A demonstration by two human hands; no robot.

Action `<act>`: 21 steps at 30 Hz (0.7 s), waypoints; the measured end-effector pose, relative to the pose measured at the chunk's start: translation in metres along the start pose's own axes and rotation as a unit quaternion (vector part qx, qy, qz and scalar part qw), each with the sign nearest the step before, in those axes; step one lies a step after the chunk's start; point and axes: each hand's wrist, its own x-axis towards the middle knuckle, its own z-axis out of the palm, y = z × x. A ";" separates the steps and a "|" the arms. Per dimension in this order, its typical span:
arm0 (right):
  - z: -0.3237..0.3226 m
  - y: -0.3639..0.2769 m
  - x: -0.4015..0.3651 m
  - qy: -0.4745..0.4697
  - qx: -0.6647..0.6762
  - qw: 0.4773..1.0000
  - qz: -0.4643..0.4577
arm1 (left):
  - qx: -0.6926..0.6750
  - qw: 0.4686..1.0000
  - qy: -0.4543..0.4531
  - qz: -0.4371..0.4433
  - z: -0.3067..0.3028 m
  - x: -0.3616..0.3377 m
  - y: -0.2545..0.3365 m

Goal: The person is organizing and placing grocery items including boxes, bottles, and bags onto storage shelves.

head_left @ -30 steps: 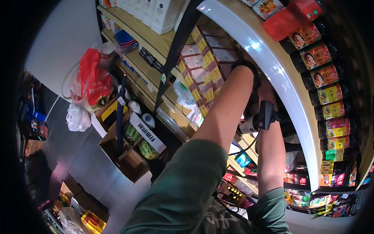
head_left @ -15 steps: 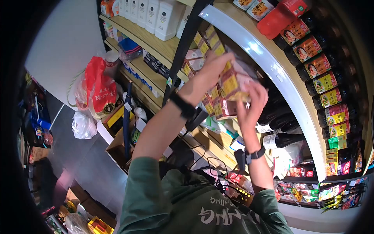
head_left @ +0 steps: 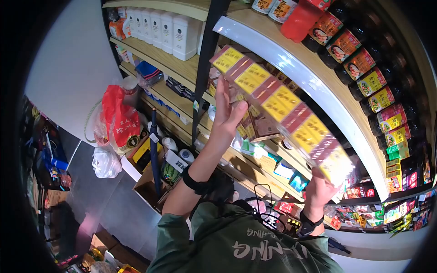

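Observation:
A long shrink-wrapped pack of yellow and maroon boxes (head_left: pixel 280 107) slants across the front of the shelves, its upper end to the left and its lower end to the right. My left hand (head_left: pixel 227 111) is at the pack's upper left side, fingers pointing up and partly behind it, thumb apart. Under the lower right end, my right hand (head_left: pixel 321 189) grips the wrap, with most fingers hidden by the pack. Behind the pack, more maroon and yellow boxes (head_left: pixel 264 125) stand on the shelf.
A curved white shelf edge (head_left: pixel 298 63) runs close beside the pack. Dark sauce bottles (head_left: pixel 343 45) and a red bottle (head_left: pixel 300 20) line the shelf above. White jugs (head_left: pixel 185 38) stand at upper left. On the floor side are a red bag (head_left: pixel 119 116) and a box with an umbrella (head_left: pixel 154 150).
The pack has come out from the shelf and turned, so its long labelled side shows. My right hand has moved down and right to its lower end; my left hand has moved lower.

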 end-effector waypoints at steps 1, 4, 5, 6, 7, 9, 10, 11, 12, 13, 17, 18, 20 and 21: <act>-0.006 -0.006 0.003 0.005 0.075 0.997 0.031 | 0.052 0.996 0.010 0.071 0.002 0.002 -0.004; -0.017 -0.027 0.014 -0.015 0.257 0.958 0.130 | -0.001 0.999 0.024 0.039 -0.013 0.001 -0.014; -0.019 -0.028 0.016 -0.014 0.299 0.940 0.161 | -0.023 0.999 0.033 0.028 -0.019 0.002 -0.017; -0.021 -0.029 0.017 -0.009 0.298 0.942 0.156 | -0.061 0.998 0.029 0.005 -0.016 -0.002 -0.006; -0.023 -0.030 0.018 -0.014 0.318 0.927 0.197 | -0.064 0.998 0.024 0.001 -0.015 -0.007 0.001; -0.026 -0.030 0.019 -0.012 0.337 0.911 0.237 | -0.068 0.995 0.057 -0.043 -0.015 -0.014 0.010; -0.025 -0.027 0.020 -0.019 0.347 0.898 0.268 | -0.069 0.995 0.053 -0.047 -0.017 -0.018 0.010; -0.025 -0.027 0.020 -0.025 0.356 0.886 0.295 | -0.059 0.995 0.070 -0.049 -0.020 -0.021 0.011; -0.024 -0.025 0.020 -0.030 0.364 0.877 0.314 | -0.049 0.994 0.088 -0.050 -0.022 -0.024 0.011; -0.023 -0.024 0.021 -0.034 0.371 0.868 0.328 | -0.048 0.994 0.085 -0.052 -0.023 -0.025 0.012; -0.014 -0.023 0.024 -0.058 0.387 0.849 0.354 | -0.036 0.990 0.128 -0.042 -0.027 -0.029 0.017; -0.010 -0.024 0.025 -0.073 0.391 0.846 0.356 | -0.029 0.987 0.148 -0.057 -0.027 -0.030 0.019; -0.006 -0.024 0.024 -0.100 0.364 0.849 0.371 | -0.022 0.983 0.167 -0.073 -0.028 -0.029 0.021; -0.004 -0.024 0.023 -0.127 0.333 0.851 0.386 | -0.022 0.980 0.180 -0.077 -0.031 -0.027 0.021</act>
